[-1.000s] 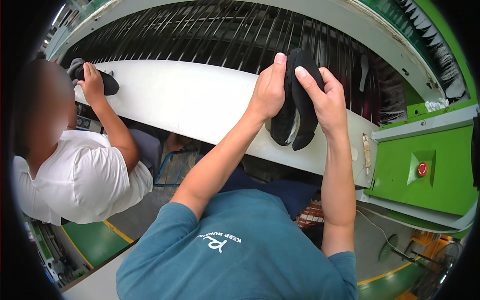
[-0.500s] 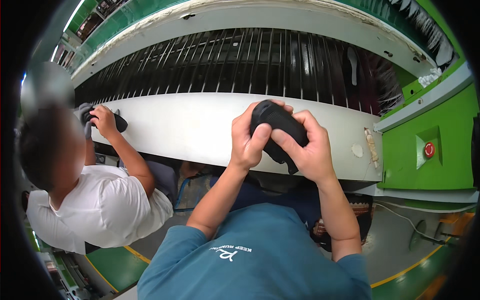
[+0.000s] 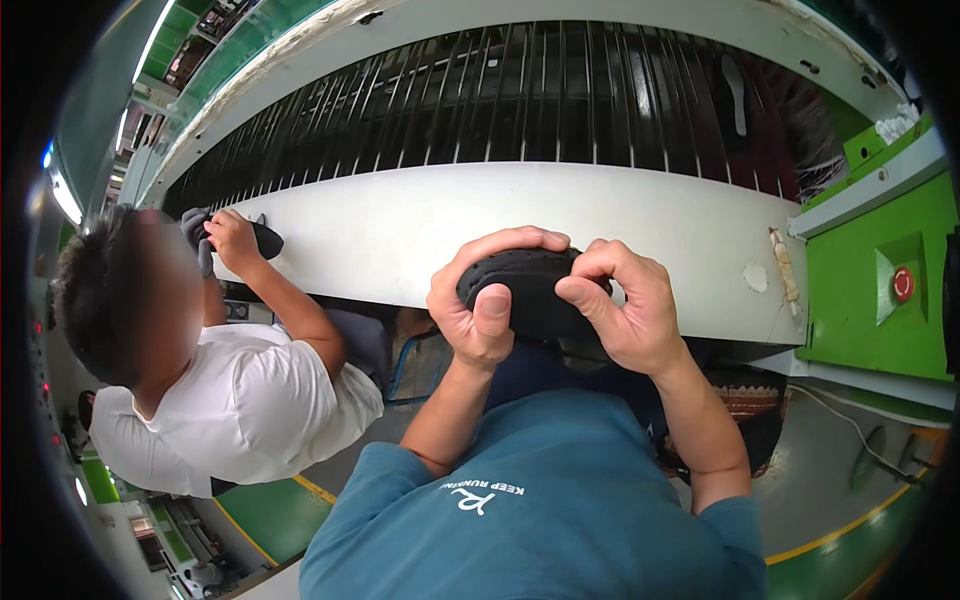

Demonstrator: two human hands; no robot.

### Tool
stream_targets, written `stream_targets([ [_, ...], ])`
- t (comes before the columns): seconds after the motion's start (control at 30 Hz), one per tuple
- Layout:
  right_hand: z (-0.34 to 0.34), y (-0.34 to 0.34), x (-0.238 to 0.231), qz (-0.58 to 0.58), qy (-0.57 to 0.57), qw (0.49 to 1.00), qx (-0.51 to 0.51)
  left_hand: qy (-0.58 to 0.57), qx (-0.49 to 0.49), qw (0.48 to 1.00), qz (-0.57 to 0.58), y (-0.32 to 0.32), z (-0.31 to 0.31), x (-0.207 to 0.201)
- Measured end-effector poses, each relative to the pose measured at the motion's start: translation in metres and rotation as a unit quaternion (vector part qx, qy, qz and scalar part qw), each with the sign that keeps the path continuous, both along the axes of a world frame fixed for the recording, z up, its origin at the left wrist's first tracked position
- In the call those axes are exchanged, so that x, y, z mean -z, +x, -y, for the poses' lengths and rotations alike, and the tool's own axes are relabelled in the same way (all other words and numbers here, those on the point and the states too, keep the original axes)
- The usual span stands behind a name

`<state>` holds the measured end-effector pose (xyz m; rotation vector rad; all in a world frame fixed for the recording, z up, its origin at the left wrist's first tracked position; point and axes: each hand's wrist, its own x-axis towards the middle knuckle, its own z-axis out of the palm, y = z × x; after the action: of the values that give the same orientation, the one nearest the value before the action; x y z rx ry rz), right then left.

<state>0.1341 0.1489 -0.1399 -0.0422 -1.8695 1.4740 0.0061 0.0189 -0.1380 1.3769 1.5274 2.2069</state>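
Note:
A black shoe (image 3: 545,305) is held between my two hands above the near edge of the white ledge. My left hand (image 3: 470,310) wraps round one end, fingers over the top and thumb pressed on the near side. On the opposite side, my right hand (image 3: 640,315) pinches the shoe's edge between thumb and curled fingers. The shoe's underside and far side are hidden from me.
Beyond the white ledge (image 3: 380,230) runs a dark bed of metal rods (image 3: 450,100), with a grey sole-shaped piece (image 3: 736,95) on it. To the left a co-worker (image 3: 250,410) handles another black shoe (image 3: 267,240). A green panel (image 3: 850,310) with a red button (image 3: 903,284) stands right.
The shoe has come lower and been turned, so a different side faces me. My left fingers now curve over its top, and my right hand has shifted to its edge.

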Motion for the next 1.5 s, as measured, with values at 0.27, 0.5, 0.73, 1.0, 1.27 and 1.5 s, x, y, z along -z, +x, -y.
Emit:
stream_targets([
  [0.27, 0.010, -0.005, -0.009, 0.018, 0.026, 0.999, 0.008, 0.054, 0.019, 0.998, 0.006, -0.004, 0.013, 0.010],
  [0.5, 0.012, 0.000, -0.013, 0.047, 0.031, 0.998, 0.024, 0.032, -0.021, 0.999, -0.009, 0.008, 0.014, 0.006],
  [0.73, 0.006, 0.019, -0.030, 0.153, -0.050, 0.986, -0.038, 0.058, 0.007, 0.997, -0.047, 0.011, 0.012, 0.007],
  [1.0, -0.022, 0.032, -0.029, 0.175, -0.035, 0.983, -0.032, -0.030, 0.065, 0.987, -0.143, 0.007, 0.003, -0.014],
  [1.27, -0.025, 0.026, -0.035, -0.003, 0.000, 0.996, -0.088, 0.023, 0.071, 0.981, -0.180, 0.018, -0.029, -0.016],
  [1.5, -0.020, 0.043, -0.038, 0.003, 0.012, 0.997, -0.070, 0.049, 0.066, 0.969, -0.232, 0.030, -0.038, -0.012],
])
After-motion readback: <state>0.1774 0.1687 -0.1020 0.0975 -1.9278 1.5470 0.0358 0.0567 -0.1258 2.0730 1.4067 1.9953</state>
